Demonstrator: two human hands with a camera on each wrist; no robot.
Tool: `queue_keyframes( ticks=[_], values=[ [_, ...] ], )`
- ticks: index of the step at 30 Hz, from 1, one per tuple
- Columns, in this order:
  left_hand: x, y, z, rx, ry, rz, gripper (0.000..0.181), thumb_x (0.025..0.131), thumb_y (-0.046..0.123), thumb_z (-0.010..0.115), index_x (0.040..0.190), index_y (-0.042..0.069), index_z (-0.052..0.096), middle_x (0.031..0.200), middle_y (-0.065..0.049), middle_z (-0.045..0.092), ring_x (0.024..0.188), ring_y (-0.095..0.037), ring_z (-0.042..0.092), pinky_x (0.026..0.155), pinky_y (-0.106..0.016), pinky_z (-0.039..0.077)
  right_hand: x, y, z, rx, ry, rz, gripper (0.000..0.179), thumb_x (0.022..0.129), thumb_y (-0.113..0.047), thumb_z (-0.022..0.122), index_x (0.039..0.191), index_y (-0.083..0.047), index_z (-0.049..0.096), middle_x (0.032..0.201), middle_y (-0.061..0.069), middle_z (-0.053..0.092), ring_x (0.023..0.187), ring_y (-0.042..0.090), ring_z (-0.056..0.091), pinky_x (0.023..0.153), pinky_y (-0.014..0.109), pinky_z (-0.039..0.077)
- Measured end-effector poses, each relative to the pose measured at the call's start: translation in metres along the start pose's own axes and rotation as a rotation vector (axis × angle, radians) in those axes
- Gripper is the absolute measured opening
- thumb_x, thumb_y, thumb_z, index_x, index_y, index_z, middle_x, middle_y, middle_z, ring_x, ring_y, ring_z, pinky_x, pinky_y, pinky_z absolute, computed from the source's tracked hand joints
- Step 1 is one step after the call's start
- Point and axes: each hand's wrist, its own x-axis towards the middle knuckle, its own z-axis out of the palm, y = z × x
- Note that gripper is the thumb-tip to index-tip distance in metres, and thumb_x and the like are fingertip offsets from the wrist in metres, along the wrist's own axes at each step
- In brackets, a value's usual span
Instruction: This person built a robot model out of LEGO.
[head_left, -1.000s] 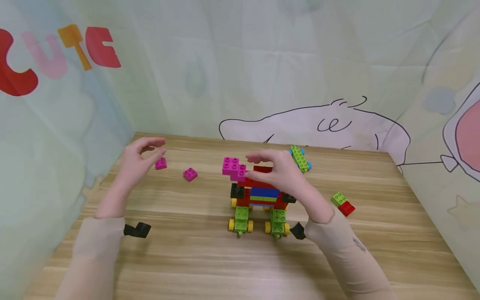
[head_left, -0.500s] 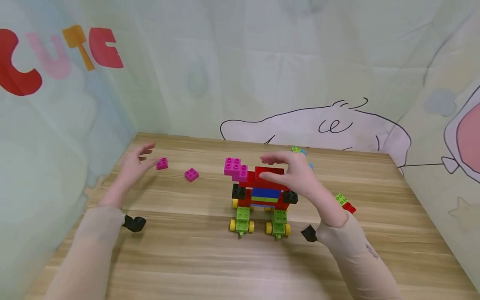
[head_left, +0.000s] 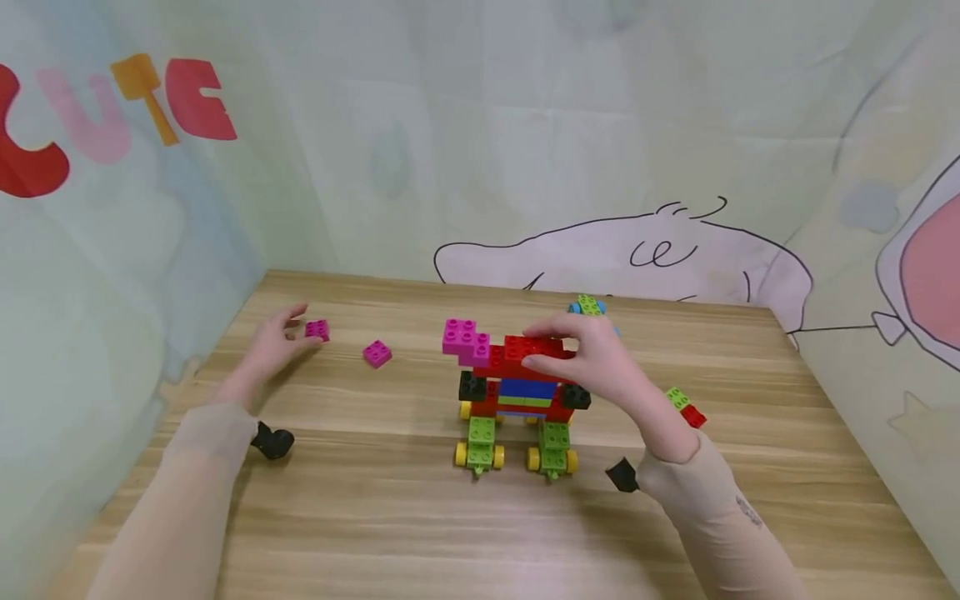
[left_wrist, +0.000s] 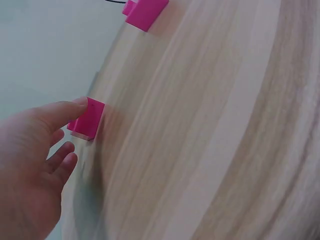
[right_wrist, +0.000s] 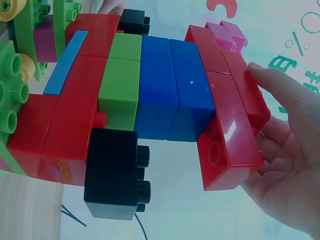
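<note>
A four-wheeled-base toy brick animal [head_left: 517, 387] stands on the table, with a pink head, red top, blue and lime middle, black side bricks and green wheeled feet. My right hand [head_left: 592, 350] grips its red top brick [right_wrist: 245, 90], thumb on the near face and fingers behind, partly hidden. My left hand [head_left: 270, 346] is low at the table's left side, beside a pink brick [head_left: 317, 329]. In the left wrist view its thumb touches that pink brick [left_wrist: 91, 119], while the other fingers are loosely bent and apart from it.
Another pink brick [head_left: 377, 353] lies between the left hand and the brick animal. A lime wheeled base [head_left: 590, 305] with blue wheels sits behind the right hand. A lime-and-red brick pair [head_left: 686, 407] lies to the right. Printed cloth walls [head_left: 480, 150] border the table [head_left: 390, 517].
My left hand has come down from above the table to the far left pink brick. The right hand has shifted from the pink head to the red top.
</note>
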Motion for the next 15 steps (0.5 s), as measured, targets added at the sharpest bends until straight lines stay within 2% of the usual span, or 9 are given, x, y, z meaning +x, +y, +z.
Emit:
queue_keyframes(
  ticks=[3, 8, 15],
  values=[
    [0.0016, -0.0048, 0.0025, 0.005, -0.007, -0.005, 0.078, 0.094, 0.019, 0.066, 0.152, -0.006, 0.020, 0.148, -0.038, 0.031, 0.129, -0.054, 0.038, 0.108, -0.062, 0.034, -0.0005, -0.0007, 0.0005, 0.010, 0.000, 0.004, 0.034, 0.085, -0.019, 0.077, 0.115, -0.005, 0.070, 0.112, 0.008, 0.072, 0.104, 0.023, 0.065, 0.089, 0.044, 0.056],
    [0.0045, -0.0093, 0.0061, 0.029, 0.000, 0.032, 0.071, 0.094, 0.014, 0.066, 0.147, -0.011, 0.027, 0.143, -0.038, 0.037, 0.124, -0.051, 0.044, 0.106, -0.059, 0.037, -0.0012, -0.0007, 0.0016, 0.033, 0.007, 0.029, 0.034, 0.085, -0.019, 0.077, 0.115, -0.004, 0.071, 0.112, 0.009, 0.073, 0.104, 0.024, 0.066, 0.090, 0.044, 0.055],
    [0.0040, -0.0067, 0.0084, 0.058, -0.008, 0.006, 0.065, 0.096, 0.012, 0.061, 0.148, -0.010, 0.028, 0.145, -0.038, 0.034, 0.130, -0.052, 0.040, 0.108, -0.059, 0.035, -0.0002, 0.0028, 0.0032, 0.049, 0.011, 0.061, 0.035, 0.084, -0.021, 0.078, 0.115, -0.007, 0.072, 0.111, 0.008, 0.073, 0.103, 0.023, 0.066, 0.091, 0.045, 0.055]
  ],
)
